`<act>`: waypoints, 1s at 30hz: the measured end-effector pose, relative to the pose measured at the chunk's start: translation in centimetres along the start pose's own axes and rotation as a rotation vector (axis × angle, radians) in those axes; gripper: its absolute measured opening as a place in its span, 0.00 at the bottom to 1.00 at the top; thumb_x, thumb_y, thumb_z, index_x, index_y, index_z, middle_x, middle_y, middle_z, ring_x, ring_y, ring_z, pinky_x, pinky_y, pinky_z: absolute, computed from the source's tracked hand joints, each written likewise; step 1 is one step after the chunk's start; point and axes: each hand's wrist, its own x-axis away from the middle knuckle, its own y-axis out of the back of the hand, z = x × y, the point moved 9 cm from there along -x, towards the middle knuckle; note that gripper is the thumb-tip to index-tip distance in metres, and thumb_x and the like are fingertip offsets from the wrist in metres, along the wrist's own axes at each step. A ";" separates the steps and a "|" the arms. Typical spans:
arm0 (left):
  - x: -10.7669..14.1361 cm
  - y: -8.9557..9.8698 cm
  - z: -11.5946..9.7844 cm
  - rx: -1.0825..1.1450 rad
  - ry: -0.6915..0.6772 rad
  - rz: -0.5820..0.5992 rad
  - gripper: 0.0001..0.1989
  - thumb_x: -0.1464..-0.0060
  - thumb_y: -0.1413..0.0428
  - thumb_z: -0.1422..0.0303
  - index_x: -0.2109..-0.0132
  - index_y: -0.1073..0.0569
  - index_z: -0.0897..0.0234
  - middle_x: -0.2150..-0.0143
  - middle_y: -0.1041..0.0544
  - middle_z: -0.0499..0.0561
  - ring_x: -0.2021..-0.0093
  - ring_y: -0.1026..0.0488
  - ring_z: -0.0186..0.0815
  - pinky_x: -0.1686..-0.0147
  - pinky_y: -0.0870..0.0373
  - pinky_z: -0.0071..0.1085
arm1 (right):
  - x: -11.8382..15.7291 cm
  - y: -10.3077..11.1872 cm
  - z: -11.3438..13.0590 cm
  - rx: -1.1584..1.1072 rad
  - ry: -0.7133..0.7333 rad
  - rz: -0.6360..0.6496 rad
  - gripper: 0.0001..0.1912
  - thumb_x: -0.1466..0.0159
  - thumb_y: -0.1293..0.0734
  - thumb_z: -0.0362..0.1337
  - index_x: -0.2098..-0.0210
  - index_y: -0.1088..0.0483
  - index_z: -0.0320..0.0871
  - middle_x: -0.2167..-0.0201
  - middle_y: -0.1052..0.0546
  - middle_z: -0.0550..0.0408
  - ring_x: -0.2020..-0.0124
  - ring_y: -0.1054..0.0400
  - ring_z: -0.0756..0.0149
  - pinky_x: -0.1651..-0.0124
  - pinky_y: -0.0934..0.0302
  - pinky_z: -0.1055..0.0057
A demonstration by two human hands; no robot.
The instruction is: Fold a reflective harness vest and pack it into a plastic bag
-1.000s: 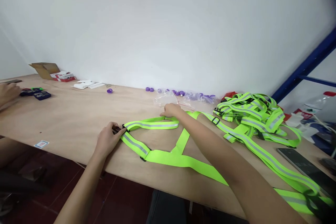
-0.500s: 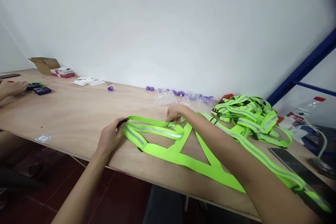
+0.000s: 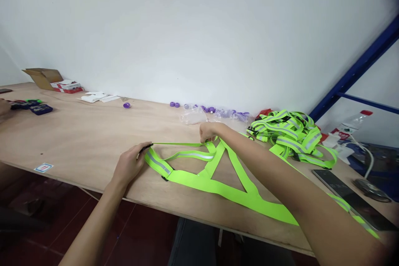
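Note:
A neon-yellow reflective vest made of straps [image 3: 215,185] lies spread along the front of the wooden table. My left hand [image 3: 129,164] pinches its left end at a black buckle [image 3: 146,147]. With closed fingers, my right hand [image 3: 208,131] grips part of the same vest near the middle; the exact piece is hidden under the fingers. Between my hands one strap [image 3: 177,144] runs taut and edge-on. Below it a looser strap with a silver stripe [image 3: 193,155] curves over the wood. My right forearm covers part of the vest's right side.
More reflective straps [image 3: 289,133] are heaped at right. Near them lie a phone [image 3: 346,195], a computer mouse [image 3: 370,189] and a bottle [image 3: 355,122]. Purple pieces and clear bags [image 3: 195,115] line the wall. At far left are a cardboard box [image 3: 43,78] and another person's hand [image 3: 4,108].
The strap between my hands has gone from slack and flat to taut. My right hand has risen slightly. The view has shifted a little, and the other person's hand has moved toward the left edge.

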 end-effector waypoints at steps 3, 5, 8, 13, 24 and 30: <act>0.0 0.0 -0.1 0.007 -0.003 0.005 0.19 0.38 0.55 0.62 0.48 0.24 0.59 0.48 0.19 0.51 0.51 0.21 0.43 0.52 0.26 0.35 | -0.2 0.6 -1.8 0.031 -0.013 -0.048 0.11 0.45 0.27 0.34 0.63 0.22 0.34 0.68 0.20 0.47 0.70 0.26 0.60 0.67 0.32 0.68; 0.0 0.1 -0.1 0.017 0.012 -0.003 0.19 0.38 0.54 0.61 0.48 0.24 0.59 0.49 0.19 0.51 0.51 0.21 0.43 0.52 0.25 0.35 | -0.5 1.0 -3.4 0.052 -0.036 -0.083 0.11 0.47 0.26 0.34 0.65 0.22 0.35 0.68 0.20 0.46 0.70 0.26 0.58 0.66 0.32 0.67; -0.1 0.1 -0.1 0.031 0.025 0.007 0.19 0.39 0.54 0.60 0.50 0.24 0.59 0.51 0.18 0.52 0.52 0.21 0.43 0.52 0.25 0.35 | -0.8 1.5 -5.9 0.043 -0.073 -0.137 0.09 0.45 0.27 0.34 0.65 0.21 0.36 0.67 0.20 0.46 0.70 0.26 0.59 0.67 0.32 0.68; 0.0 -0.3 -0.3 0.033 -0.006 0.052 0.18 0.39 0.54 0.61 0.50 0.23 0.58 0.50 0.19 0.51 0.52 0.21 0.43 0.52 0.25 0.35 | -0.8 2.2 -8.3 -0.027 -0.073 -0.224 0.09 0.40 0.28 0.37 0.61 0.21 0.39 0.64 0.20 0.49 0.69 0.26 0.63 0.71 0.36 0.74; 0.1 -0.3 -0.9 0.048 -0.058 0.061 0.18 0.40 0.54 0.66 0.50 0.23 0.59 0.52 0.18 0.50 0.53 0.21 0.41 0.54 0.25 0.32 | -1.4 3.5 -9.0 -0.053 -0.066 -0.406 0.11 0.38 0.32 0.33 0.57 0.21 0.39 0.61 0.19 0.50 0.71 0.27 0.65 0.69 0.40 0.74; 0.3 -0.8 -1.0 0.047 -0.080 0.087 0.17 0.39 0.53 0.66 0.50 0.23 0.61 0.52 0.18 0.50 0.54 0.20 0.41 0.54 0.24 0.32 | -2.6 3.9 -9.3 -0.010 -0.088 -0.533 0.15 0.39 0.30 0.34 0.53 0.21 0.40 0.58 0.19 0.48 0.60 0.26 0.58 0.61 0.39 0.73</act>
